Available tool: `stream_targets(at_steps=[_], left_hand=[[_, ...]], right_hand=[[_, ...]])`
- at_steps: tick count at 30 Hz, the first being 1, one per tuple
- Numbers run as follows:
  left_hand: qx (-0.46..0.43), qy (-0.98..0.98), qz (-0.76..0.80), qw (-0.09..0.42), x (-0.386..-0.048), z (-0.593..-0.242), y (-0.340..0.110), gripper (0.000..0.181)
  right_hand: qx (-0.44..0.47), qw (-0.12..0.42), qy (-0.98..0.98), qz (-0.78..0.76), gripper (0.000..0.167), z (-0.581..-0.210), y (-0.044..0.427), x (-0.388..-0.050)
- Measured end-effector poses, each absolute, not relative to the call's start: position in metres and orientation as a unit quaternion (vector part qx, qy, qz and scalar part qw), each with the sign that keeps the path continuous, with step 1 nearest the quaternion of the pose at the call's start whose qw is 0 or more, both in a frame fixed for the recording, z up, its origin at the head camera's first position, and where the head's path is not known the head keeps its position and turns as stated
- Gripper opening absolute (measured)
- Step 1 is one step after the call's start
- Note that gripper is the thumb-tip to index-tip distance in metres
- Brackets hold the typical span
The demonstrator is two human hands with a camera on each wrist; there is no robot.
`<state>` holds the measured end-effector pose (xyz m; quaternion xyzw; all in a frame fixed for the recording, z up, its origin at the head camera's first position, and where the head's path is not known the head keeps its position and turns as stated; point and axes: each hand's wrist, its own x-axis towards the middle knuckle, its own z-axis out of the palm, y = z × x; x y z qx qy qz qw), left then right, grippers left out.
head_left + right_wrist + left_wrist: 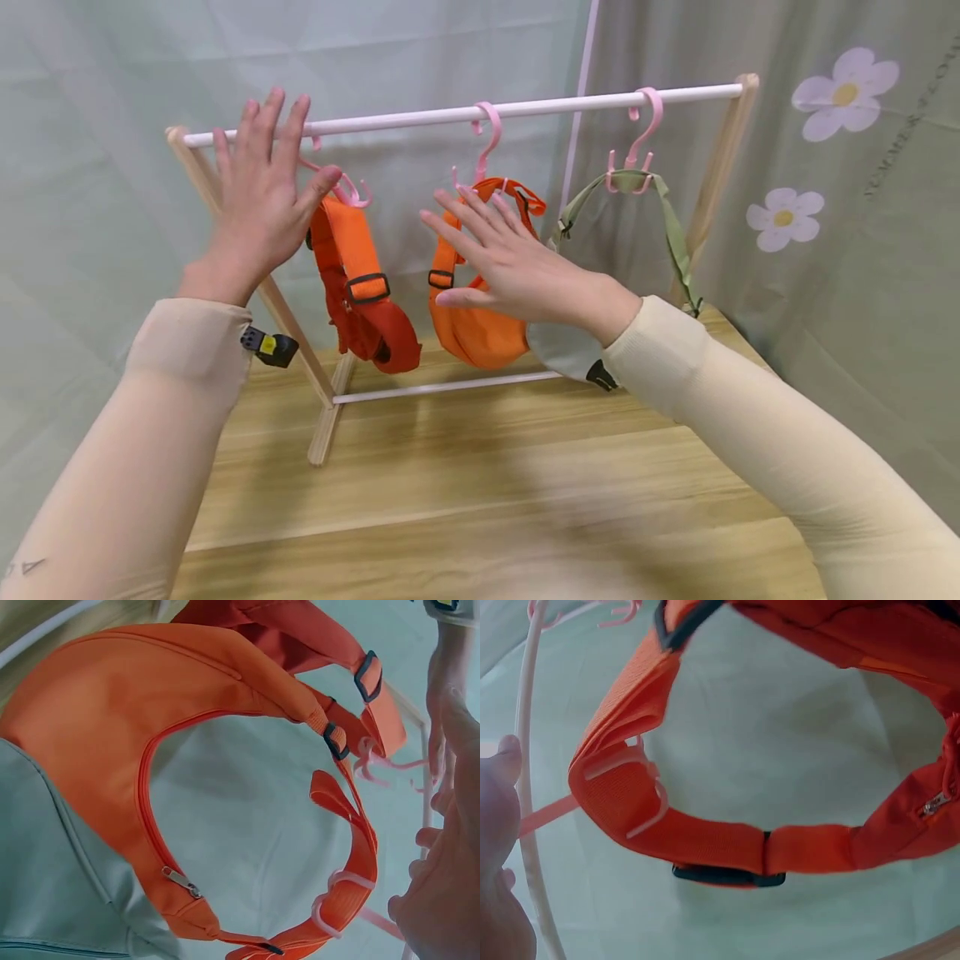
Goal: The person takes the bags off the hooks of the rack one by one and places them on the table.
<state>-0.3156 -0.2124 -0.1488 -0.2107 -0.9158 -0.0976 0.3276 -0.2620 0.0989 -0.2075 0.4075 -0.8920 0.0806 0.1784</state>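
My left hand [262,192], fingers straight and spread, is at the left end of the white rail [420,120]; whether it touches the rail I cannot tell. Close by, a red sling bag [393,337] with an orange strap hangs from a pink hook [352,193]. My right hand [525,271] is held flat with fingers extended, in front of an orange sling bag [480,340] on the middle pink hook [492,137]. Partly behind my right forearm, a grey bag [562,352] with a green strap [675,229] hangs on the right pink hook [655,117]. Neither hand holds anything.
The rail belongs to a rack with wooden legs [723,158] and a lower white bar [450,387], standing on a wood-grain table [420,508]. Pale curtains hang behind; the right one carries white flowers [845,93].
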Motion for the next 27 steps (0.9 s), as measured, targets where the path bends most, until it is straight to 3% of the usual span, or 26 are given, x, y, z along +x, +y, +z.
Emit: stream_targets(at_steps=[9, 27], left_hand=[[-0.236, -0.918, -0.07, 0.311, -0.323, -0.139, -0.218, 0.069], [-0.217, -0.898, -0.087, 0.372, -0.335, -0.147, -0.213, 0.066]], right_hand=[[0.408, 0.184, -0.893, 0.046, 0.093, -0.198, 0.082, -0.267], [0.406, 0.161, -0.897, 0.074, 0.089, -0.185, 0.055, -0.275]])
